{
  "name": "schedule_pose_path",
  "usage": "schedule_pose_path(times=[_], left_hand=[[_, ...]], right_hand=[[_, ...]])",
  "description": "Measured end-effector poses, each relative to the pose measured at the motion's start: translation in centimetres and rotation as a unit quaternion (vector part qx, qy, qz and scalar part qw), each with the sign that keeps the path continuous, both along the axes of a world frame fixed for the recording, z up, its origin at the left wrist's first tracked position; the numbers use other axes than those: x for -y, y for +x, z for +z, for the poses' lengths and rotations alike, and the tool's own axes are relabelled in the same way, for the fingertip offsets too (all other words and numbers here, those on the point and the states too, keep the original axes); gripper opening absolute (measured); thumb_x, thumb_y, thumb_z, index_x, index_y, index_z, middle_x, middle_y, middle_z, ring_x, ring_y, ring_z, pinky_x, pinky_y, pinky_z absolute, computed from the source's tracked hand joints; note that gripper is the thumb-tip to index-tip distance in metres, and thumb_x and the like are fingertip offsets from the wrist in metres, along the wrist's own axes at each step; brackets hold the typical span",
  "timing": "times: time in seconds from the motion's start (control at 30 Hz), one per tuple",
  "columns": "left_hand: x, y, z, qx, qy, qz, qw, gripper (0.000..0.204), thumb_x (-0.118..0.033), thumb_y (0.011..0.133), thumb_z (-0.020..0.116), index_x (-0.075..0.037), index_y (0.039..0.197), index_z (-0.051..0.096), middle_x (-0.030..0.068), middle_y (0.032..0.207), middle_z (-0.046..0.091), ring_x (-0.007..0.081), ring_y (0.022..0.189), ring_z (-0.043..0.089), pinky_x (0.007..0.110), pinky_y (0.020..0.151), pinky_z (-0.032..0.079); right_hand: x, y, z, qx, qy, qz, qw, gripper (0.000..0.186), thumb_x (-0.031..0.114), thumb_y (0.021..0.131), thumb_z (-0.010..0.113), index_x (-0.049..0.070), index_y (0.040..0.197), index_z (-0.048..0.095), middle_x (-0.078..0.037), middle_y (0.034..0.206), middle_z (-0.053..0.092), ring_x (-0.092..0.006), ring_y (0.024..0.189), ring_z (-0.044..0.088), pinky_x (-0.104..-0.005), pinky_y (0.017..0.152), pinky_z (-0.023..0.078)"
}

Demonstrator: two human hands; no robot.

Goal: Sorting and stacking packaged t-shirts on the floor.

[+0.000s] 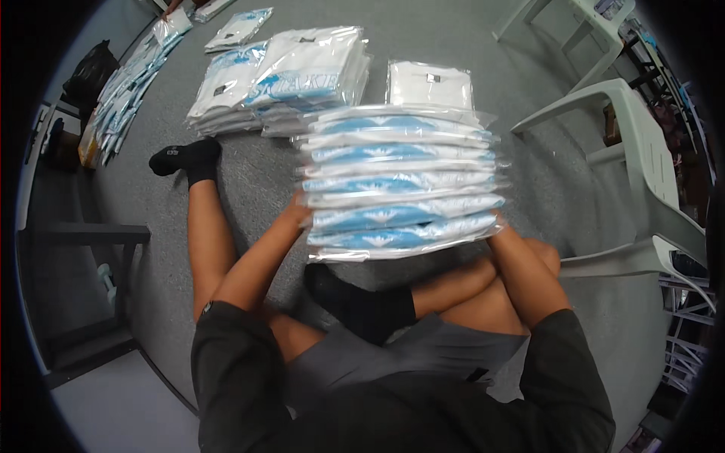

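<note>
A tall stack of T-shirts folded in clear plastic bags [404, 181], white with light-blue print, is held up in front of me with its folded edges toward me. My left hand [300, 208] grips its left side. On the other side my right hand [495, 224] clasps the lower right edge. The fingers of both hands are mostly hidden by the stack, which is slightly blurred. Just behind it, a single white bagged shirt [430, 84] lies on the floor. Further left stand a taller pile of bagged shirts [310, 72] and a lower pile [226, 87] beside it.
White plastic chairs [634, 128] stand on the right. A long row of bagged shirts [132, 94] leans along the far left, where another person's hand [172, 7] shows. Near it sits a black bag [91, 72]. A dark table frame [83, 234] is at my left.
</note>
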State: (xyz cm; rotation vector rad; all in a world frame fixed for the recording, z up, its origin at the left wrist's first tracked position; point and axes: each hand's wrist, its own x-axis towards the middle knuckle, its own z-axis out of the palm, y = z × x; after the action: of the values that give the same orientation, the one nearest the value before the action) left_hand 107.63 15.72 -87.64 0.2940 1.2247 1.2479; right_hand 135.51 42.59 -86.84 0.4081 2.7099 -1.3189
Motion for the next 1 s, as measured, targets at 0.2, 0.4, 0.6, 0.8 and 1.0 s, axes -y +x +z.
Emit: schedule_pose_path(times=[0.2, 0.4, 0.6, 0.8, 1.0], left_hand=[[0.2, 0.6, -0.7, -0.040, 0.033, -0.082, 0.995, 0.057, -0.045, 0.075, 0.074, -0.012, 0.121, 0.064, 0.0134, 0.138, 0.050, 0.0345, 0.130, 0.044, 0.047, 0.110, 0.034], [0.4, 1.8, -1.7, -0.151, 0.139, -0.102, 0.973, 0.059, -0.046, 0.075, 0.075, -0.014, 0.124, 0.063, 0.0139, 0.140, 0.048, 0.0355, 0.133, 0.040, 0.049, 0.112, 0.030], [0.6, 3.3, -1.9, -0.572, 0.290, -0.117, 0.758, 0.061, -0.046, 0.076, 0.075, -0.015, 0.127, 0.062, 0.0183, 0.144, 0.041, 0.0369, 0.138, 0.030, 0.049, 0.116, 0.021], [2.1, 8.1, 8.1, -0.149, 0.118, 0.106, 0.976, 0.092, -0.047, 0.084, 0.069, 0.003, 0.144, 0.021, 0.0204, 0.134, 0.047, 0.0312, 0.124, 0.049, 0.043, 0.106, 0.039], [6.8, 13.9, 9.8, 0.103, 0.081, 0.133, 0.982, 0.085, -0.054, 0.087, 0.060, -0.001, 0.146, 0.028, 0.0203, 0.134, 0.051, 0.0304, 0.123, 0.052, 0.042, 0.106, 0.042]], right_hand=[[0.0, -0.1, -1.2, 0.052, -0.045, -0.061, 0.996, 0.074, 0.036, 0.072, 0.076, 0.000, 0.131, 0.050, -0.017, 0.127, 0.057, -0.0276, 0.120, 0.052, -0.0391, 0.106, 0.039], [1.0, 0.6, -2.0, 0.040, -0.007, -0.068, 0.997, 0.072, 0.036, 0.074, 0.073, 0.000, 0.132, 0.050, -0.016, 0.129, 0.057, -0.0283, 0.121, 0.052, -0.0395, 0.106, 0.038], [3.1, 1.9, -2.0, -0.038, 0.009, -0.034, 0.999, 0.070, 0.035, 0.075, 0.071, 0.000, 0.133, 0.050, -0.016, 0.131, 0.056, -0.0290, 0.123, 0.051, -0.0399, 0.107, 0.037], [7.7, 1.5, 6.2, -0.118, -0.306, -0.175, 0.928, 0.067, 0.043, 0.085, 0.065, -0.004, 0.130, 0.050, -0.018, 0.123, 0.058, -0.0264, 0.113, 0.056, -0.0367, 0.098, 0.044], [11.7, 4.5, 9.5, -0.003, -0.427, -0.233, 0.874, 0.053, 0.030, 0.095, 0.059, -0.005, 0.132, 0.047, -0.014, 0.116, 0.062, -0.0190, 0.100, 0.060, -0.0321, 0.088, 0.049]])
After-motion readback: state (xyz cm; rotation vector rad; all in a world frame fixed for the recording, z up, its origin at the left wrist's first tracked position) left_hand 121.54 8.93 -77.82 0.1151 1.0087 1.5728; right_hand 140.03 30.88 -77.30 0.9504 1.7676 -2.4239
